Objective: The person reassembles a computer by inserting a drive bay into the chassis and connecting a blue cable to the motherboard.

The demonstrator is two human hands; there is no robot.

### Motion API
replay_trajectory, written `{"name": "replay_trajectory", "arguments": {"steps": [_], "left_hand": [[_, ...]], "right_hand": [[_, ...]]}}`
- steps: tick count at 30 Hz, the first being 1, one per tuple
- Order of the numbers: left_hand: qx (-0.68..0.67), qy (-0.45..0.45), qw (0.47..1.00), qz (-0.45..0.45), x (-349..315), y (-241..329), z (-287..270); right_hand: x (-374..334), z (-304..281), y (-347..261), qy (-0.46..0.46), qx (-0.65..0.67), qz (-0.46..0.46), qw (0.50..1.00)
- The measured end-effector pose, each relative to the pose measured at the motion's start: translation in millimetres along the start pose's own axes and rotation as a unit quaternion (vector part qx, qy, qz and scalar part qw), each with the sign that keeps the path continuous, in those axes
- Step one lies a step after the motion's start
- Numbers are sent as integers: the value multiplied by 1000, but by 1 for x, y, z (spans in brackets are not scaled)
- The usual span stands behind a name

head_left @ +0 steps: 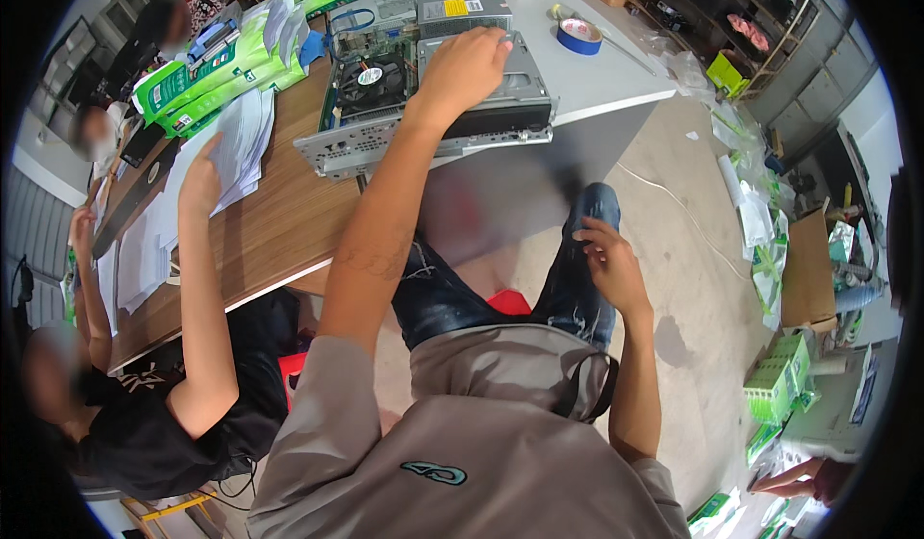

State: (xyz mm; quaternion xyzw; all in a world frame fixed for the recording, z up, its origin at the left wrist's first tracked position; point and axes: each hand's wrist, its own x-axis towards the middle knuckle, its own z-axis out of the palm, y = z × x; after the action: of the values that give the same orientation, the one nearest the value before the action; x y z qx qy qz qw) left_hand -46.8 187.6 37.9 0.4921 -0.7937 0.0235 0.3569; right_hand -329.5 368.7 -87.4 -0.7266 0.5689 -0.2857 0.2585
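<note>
An opened desktop computer case (332,159) lies on the table, its metal front edge toward me. Inside it are a black cooling fan (371,77), a silver power supply (462,12) with a yellow label, and a grey metal drive bay (525,75). My left hand (460,69) is over the drive bay with its fingers curled together. Whatever its fingertips hold is too small to make out. Loosely bent and apart, the fingers of my right hand (616,265) hang beside my right knee, holding nothing.
Blue tape (579,36) sits on the table's grey right part. Left of the case are green packages (207,82) and paper stacks (241,140). A person in black (164,423) sits at my left, one arm over the papers. Boxes and a cardboard carton (808,269) stand right.
</note>
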Motion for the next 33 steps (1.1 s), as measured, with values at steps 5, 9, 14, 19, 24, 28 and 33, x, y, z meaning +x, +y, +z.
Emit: {"name": "replay_trajectory", "arguments": {"steps": [5,9,14,19,24,28,33], "left_hand": [[-21,-39,998,-35,2,1,1],[0,-12,1000,-21,-5,4,-1],[9,-18,999,-48,5,12,-2],[37,2,999,-13,10,19,-3],[57,-53,996,-42,18,20,-5],[96,-73,992,-42,34,28,-35],[23,-5,997,-77,54,16,-54]], "right_hand": [[55,-51,-18,66,45,-76,994],[113,-86,-92,232,74,-273,931],[152,-45,-109,158,-35,-394,905],[174,-54,-86,66,36,-400,913],[199,-13,14,265,305,-229,886],[167,84,154,260,317,9,912],[161,136,202,61,312,213,924]]}}
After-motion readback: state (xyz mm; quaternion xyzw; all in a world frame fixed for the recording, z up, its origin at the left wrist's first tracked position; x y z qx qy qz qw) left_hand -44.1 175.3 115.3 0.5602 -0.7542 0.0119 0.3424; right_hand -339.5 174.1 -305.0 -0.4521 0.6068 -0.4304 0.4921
